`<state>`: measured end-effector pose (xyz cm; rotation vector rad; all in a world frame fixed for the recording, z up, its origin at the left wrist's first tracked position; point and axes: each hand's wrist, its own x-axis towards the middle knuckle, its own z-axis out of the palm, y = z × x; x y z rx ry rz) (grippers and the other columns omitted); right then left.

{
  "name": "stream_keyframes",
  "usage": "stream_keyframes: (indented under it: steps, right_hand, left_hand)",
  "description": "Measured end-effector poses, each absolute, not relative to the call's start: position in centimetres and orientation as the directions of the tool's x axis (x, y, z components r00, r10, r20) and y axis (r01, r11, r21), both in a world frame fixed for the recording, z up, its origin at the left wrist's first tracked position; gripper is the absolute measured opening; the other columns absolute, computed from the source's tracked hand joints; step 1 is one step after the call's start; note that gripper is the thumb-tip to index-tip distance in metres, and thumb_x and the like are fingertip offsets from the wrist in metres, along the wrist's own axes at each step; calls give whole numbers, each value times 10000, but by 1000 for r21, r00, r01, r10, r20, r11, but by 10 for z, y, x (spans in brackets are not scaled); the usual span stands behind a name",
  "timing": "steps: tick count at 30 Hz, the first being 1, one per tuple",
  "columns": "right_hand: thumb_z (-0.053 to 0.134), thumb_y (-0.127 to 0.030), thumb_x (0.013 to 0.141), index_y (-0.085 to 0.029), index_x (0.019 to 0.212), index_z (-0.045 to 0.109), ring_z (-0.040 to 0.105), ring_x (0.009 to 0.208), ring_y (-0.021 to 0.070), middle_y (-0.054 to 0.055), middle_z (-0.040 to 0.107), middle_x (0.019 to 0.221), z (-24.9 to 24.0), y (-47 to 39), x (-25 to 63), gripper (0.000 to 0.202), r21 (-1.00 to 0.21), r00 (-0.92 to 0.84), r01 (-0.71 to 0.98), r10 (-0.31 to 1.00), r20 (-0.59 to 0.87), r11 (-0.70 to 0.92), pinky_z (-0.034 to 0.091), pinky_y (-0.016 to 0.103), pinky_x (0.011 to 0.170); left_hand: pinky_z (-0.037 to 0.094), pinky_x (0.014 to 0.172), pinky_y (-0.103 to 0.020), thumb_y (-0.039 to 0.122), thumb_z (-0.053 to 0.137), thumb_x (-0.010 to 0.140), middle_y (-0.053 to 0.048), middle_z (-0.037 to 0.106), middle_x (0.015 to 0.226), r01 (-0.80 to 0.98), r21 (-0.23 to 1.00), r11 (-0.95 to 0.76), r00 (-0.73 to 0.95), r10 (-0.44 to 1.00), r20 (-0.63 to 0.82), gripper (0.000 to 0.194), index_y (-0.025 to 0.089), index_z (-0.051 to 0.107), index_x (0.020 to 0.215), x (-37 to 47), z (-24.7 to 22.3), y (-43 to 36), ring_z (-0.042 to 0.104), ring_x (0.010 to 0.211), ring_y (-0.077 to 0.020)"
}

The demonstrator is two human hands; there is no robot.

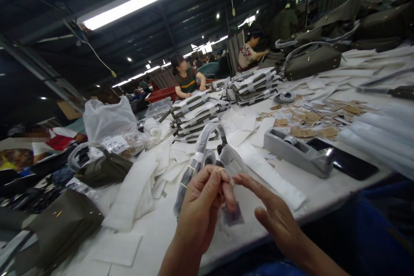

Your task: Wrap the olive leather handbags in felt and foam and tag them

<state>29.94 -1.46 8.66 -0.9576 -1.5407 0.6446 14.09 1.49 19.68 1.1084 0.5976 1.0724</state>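
While my right hand (pixel 274 213) stands open with fingers extended, my left hand (pixel 203 202) is curled, fingertips together; whether it grips anything, I cannot tell. Between them, a small dark packet (pixel 233 215) lies on the desk (pixel 247 235). Just beyond, a film-wrapped handle (pixel 199 144) arches up. Farther back I see stacked bundles (pixel 194 116), then a co-worker (pixel 188 83).

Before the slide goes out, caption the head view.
Left hand curled, right hand open, near a wrapped bag handle; a grey tape dispenser sits on the white worktable.
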Motion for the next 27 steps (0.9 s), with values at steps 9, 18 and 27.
stream_keyframes:
  steps: [9, 18, 27]
  right_hand:
    - [683, -562, 830, -169, 855, 722, 615, 464, 143, 22, 651, 562, 97, -16, 280, 396, -948, -194, -318, 978, 72, 7, 502, 224, 455]
    - [668, -559, 837, -180, 815, 747, 539, 378, 96, -15, 621, 558, 107, 19, 274, 388, -999, -143, 33, 989, -35, -30, 400, 191, 364]
    - [620, -523, 884, -192, 889, 785, 554, 394, 102, -13, 651, 574, 114, 48, 220, 370, -992, -213, 101, 975, 58, 81, 426, 202, 401]
  left_hand:
    - [511, 671, -259, 403, 598, 953, -26, 683, 680, -201, 979, -23, 388, 916, 101, 227, 190, 664, 909, 115, 196, 2, 637, 652, -147]
    - [516, 711, -280, 415, 661, 889, -73, 740, 935, 277, 917, -285, -34, 951, 306, 252, 190, 717, 989, 24, 184, 48, 679, 810, -201]
    - [475, 656, -241, 313, 750, 734, -39, 735, 856, 335, 921, -197, 525, 851, -9, 180, 196, 787, 866, 10, 161, 102, 627, 800, -199]
